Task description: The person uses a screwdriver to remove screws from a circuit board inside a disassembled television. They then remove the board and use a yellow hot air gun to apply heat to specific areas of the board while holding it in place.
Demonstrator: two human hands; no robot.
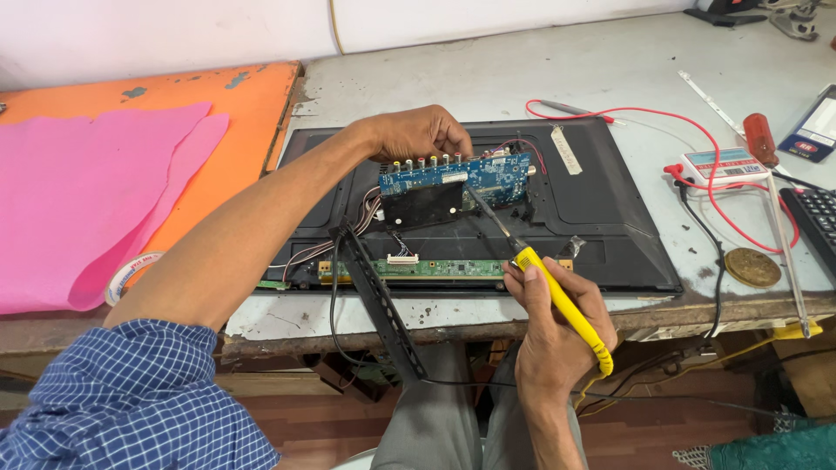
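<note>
The right hand (553,326) grips a yellow-handled soldering iron (557,296) like a pen, its dark tip resting on the blue board (457,178). The left hand (418,135) is closed on the upper left edge of that board, fingers curled over it, tilting it up from the back of a black TV panel (601,209) that lies flat on the bench (488,78). A row of small round sockets runs along the board's top edge. Grey and coloured wires (370,213) lead off its left side.

Below the board, along the panel's near edge, sits a long green strip board (435,267). A black bracket (374,296) leans diagonally across the bench's front edge, with a black cable beside it.

A narrow white label (565,150) lies slanted on the panel's upper right. To the right on the bench are a small white box with a red label (725,165) and red leads (662,113), a red-handled screwdriver (759,139), a brass disc (752,267), a dark keypad (814,218) and a blue-and-white package (814,130) at the edge. To the left lie a pink sheet (78,191) on an orange surface (252,96), and a tape roll (131,271).
</note>
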